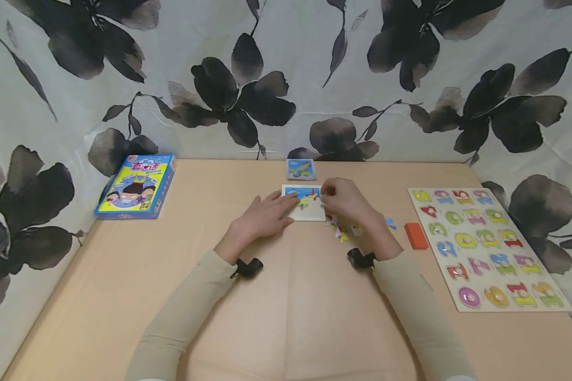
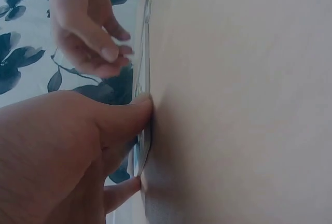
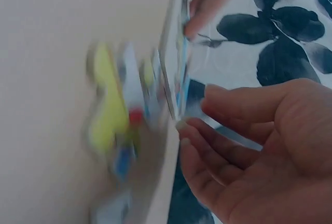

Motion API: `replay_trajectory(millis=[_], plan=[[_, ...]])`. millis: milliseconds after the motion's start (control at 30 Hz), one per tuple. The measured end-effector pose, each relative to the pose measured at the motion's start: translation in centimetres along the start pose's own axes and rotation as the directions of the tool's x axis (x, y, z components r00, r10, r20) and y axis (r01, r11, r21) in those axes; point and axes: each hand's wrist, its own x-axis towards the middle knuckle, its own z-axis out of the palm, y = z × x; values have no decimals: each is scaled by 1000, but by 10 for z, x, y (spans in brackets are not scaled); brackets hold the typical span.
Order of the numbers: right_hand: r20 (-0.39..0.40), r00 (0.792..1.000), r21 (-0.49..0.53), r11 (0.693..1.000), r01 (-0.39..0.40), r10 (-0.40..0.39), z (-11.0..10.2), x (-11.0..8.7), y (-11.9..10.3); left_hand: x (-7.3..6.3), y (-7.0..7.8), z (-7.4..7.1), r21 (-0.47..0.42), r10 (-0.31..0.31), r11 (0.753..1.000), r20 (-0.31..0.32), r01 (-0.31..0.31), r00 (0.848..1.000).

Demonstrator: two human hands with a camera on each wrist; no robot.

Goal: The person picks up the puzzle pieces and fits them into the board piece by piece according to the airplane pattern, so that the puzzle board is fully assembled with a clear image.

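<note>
Resting the left hand [image 1: 268,214] with fingers straight; curving the right hand [image 1: 347,201] loosely around nothing visible. Seemingly partly done, with loose pieces [image 1: 343,237] remaining just beside the picture board [image 1: 310,215] under the left fingers, and with a small card [image 1: 301,170] beyond.

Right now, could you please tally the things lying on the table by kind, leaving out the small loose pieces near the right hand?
Small flat blue picture panels, face up: 2
Blue-and-yellow illustrated box: 1
Red-orange rectangular block: 1
Large white board with coloured shapes: 1
Total: 5
</note>
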Motion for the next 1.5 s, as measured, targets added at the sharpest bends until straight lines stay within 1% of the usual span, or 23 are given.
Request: replay_trajectory(millis=[200,267,433,533,633,700,800,867,1000,1100,1200,1367,1500], plan=[[64,997,-58,998,-30,34,-21,-18,16,1,1,1,8,-3,1000,4,3,1000],[76,997,-99,995,-23,31,-30,-24,22,2,0,1,9,1,1000,5,-1,1000],[91,995,-237,971,-9,32,-52,-41,37,3,-1,3,32,10,999,-4,-10,1000],[103,992,-283,958,-36,68,-62,-51,47,3,-2,3,43,13,999,-13,-12,1000],[138,984,-299,952,-68,114,-68,-62,55,3,-2,4,36,14,999,-9,-14,1000],[169,977,-335,940,-63,126,-69,-68,60,2,-3,4,31,10,999,-2,-10,1000],[194,974,-389,921,-31,115,-69,-74,64,2,-3,3,38,-1,999,-2,1,1000],[191,977,-416,909,-7,94,-68,-75,65,2,-3,3,39,-3,999,-5,3,1000],[174,978,-383,923,-39,113,-66,-74,68,2,-2,3,35,4,999,-8,-4,1000],[174,974,-352,933,-77,146,-67,-73,71,1,-2,3,27,4,1000,-8,-4,1000],[180,971,-321,943,-94,158,-69,-73,74,1,-2,3,23,3,1000,-9,-3,1000],[195,967,-266,958,-109,164,-74,-75,74,0,-1,3,13,7,1000,-18,-7,1000],[218,966,-224,971,-88,138,-76,-74,74,1,-1,5,18,8,1000,-23,-8,1000]])
